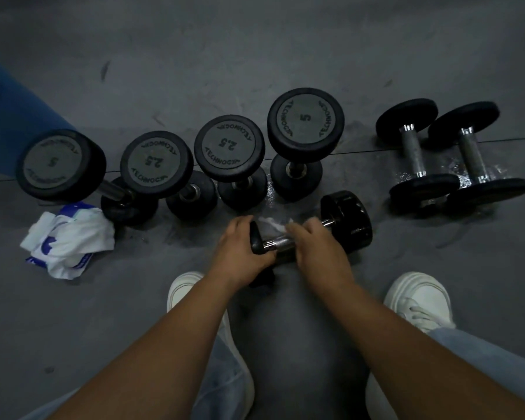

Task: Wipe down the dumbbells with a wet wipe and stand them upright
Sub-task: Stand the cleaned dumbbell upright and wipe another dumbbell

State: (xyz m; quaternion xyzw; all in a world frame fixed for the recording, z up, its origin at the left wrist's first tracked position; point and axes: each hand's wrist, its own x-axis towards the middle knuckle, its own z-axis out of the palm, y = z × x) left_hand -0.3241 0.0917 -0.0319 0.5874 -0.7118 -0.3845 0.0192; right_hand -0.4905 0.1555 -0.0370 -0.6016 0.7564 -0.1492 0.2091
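Dumbbells point(229, 147): four upright, three lying, one in two hands point(243, 250) point(319, 250).

A gym: dark rubber floor point(255, 50), rows of branded dumbbells point(229, 148)

The floor point(255, 40) is dark grey and matte, scuffed in many places, with a short dark streak point(104, 69) toward the far left. A thin seam point(361, 151) runs across it from side to side. A blurred blue shape point(12, 116) fills the left edge. The light is dim.
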